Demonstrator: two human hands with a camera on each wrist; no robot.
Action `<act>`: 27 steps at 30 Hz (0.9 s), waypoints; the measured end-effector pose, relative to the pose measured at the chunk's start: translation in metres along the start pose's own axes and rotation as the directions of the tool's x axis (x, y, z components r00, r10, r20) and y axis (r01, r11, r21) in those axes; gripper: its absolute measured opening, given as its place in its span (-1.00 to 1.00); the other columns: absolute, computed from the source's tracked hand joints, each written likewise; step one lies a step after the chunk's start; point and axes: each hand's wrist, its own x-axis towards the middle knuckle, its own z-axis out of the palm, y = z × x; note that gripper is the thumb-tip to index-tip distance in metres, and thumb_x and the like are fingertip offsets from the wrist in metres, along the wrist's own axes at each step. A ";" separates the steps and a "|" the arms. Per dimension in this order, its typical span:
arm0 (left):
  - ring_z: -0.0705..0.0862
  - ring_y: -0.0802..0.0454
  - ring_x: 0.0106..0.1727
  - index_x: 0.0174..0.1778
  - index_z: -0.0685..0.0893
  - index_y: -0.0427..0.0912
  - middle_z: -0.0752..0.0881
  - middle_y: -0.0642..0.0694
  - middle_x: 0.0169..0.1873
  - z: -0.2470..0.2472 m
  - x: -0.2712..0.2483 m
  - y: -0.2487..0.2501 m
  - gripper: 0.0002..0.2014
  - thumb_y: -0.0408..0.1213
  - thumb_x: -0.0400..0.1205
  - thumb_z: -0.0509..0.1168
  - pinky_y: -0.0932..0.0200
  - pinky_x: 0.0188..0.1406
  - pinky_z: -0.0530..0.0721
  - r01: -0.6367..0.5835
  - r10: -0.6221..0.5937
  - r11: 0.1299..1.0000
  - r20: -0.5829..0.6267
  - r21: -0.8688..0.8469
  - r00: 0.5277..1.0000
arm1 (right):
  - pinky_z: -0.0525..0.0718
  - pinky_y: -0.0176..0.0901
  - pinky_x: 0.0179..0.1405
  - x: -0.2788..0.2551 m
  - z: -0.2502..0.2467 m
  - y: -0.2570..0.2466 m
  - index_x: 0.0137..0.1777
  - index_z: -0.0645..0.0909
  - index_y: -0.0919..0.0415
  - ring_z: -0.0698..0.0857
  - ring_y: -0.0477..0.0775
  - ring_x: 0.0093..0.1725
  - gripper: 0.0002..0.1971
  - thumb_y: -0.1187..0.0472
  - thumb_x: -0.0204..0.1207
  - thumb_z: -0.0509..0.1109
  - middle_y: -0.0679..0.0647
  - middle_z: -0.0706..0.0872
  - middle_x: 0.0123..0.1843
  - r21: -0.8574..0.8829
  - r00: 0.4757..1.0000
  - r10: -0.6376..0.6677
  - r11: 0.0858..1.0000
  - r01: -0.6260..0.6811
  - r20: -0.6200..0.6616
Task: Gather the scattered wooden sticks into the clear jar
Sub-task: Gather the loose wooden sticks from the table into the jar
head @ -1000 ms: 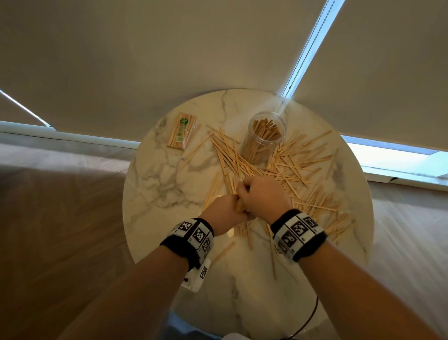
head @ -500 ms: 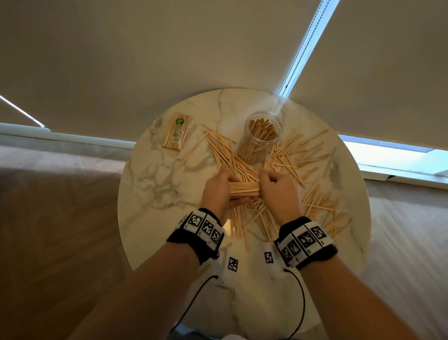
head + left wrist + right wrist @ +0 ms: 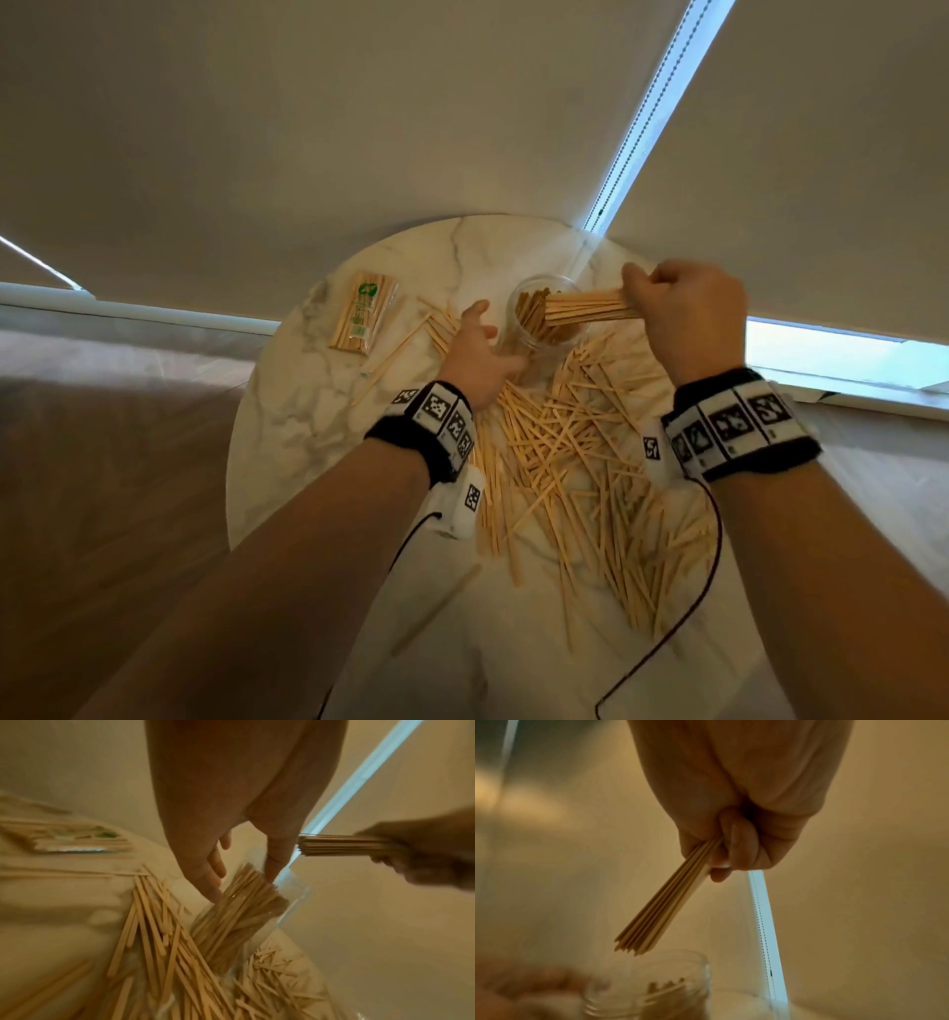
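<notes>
My right hand (image 3: pixel 688 308) is fisted round a neat bundle of thin pale wooden sticks (image 3: pixel 588 307), held up off the round white marble-patterned tabletop (image 3: pixel 308 411). The bundle lies nearly level in the head view, its free ends poised over the mouth of the clear cylindrical plastic jar (image 3: pixel 518 313) — not yet inside it. From the right wrist, the fingers (image 3: pixel 734 850) curl tight about the bundle's upper end and the tips point down toward the jar rim.

My left hand (image 3: pixel 475 354) sits at the jar's near-left side, fingers spread and only loosely bent. In the left wrist view the fingertips (image 3: pixel 210 882) touch the clear wall — a steadying contact, no closed grasp that I can see. The jar already holds a packed clump of sticks.

Loose wooden sticks (image 3: pixel 575 462) lie strewn across the tabletop, from the jar's foot toward me and off to the right. A cellophane-wrapped pack of sticks with a green label (image 3: pixel 364 313) rests at far left, apart from the heap.
</notes>
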 end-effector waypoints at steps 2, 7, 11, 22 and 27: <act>0.35 -0.12 0.65 0.79 -0.07 0.08 0.32 -0.14 0.68 0.008 0.017 0.002 0.33 -0.03 0.28 0.74 -0.17 0.61 0.39 -0.076 0.071 0.990 0.046 0.119 0.996 | 0.30 -0.36 -0.46 0.020 0.016 -0.009 -0.29 0.63 0.19 0.46 -0.11 -0.47 -0.60 -0.08 0.66 0.32 -0.03 0.52 -0.48 -0.149 0.990 -0.109 0.981 0.121 0.085; 0.47 -0.08 0.61 0.68 0.04 0.34 0.43 -0.07 0.62 0.029 0.042 -0.002 0.37 0.19 0.02 0.76 -0.25 0.58 0.51 -0.160 0.155 0.985 0.082 0.057 0.984 | 0.47 -0.10 -0.22 0.036 0.072 -0.024 0.06 0.63 0.23 0.57 0.08 -0.20 -0.71 0.00 0.72 0.25 0.09 0.66 -0.11 -0.411 0.866 -0.300 0.786 0.462 0.400; 0.55 -0.10 0.53 0.61 0.13 0.44 0.43 -0.07 0.58 0.028 0.050 -0.020 0.24 0.05 0.06 0.72 -0.26 0.44 0.64 -0.198 0.202 0.979 0.110 -0.049 0.973 | 0.71 0.03 0.10 0.035 0.094 -0.032 0.26 0.67 0.24 0.71 0.19 0.05 -0.73 0.19 0.71 0.22 0.17 0.71 0.10 -0.332 0.684 -0.229 0.741 0.584 0.692; 0.51 -0.03 0.54 0.59 0.13 0.44 0.42 0.01 0.55 0.034 0.056 -0.024 0.25 0.11 0.03 0.73 -0.20 0.50 0.59 -0.212 0.214 0.977 0.072 -0.039 0.974 | 0.60 -0.08 -0.04 0.042 0.090 -0.035 0.24 0.68 0.26 0.72 0.23 0.08 -0.75 0.32 0.66 0.25 0.18 0.74 0.12 -0.318 0.629 -0.105 0.792 0.522 0.770; 0.52 -0.05 0.54 0.60 0.16 0.42 0.41 0.02 0.54 0.035 0.057 -0.029 0.25 0.13 0.05 0.77 -0.23 0.48 0.61 -0.207 0.212 0.975 0.060 -0.085 0.975 | 0.79 -0.04 0.04 0.043 0.085 -0.031 0.24 0.71 0.14 0.75 0.13 -0.01 -0.74 0.33 0.65 0.27 0.12 0.76 0.03 -0.367 0.764 -0.181 0.793 0.486 0.620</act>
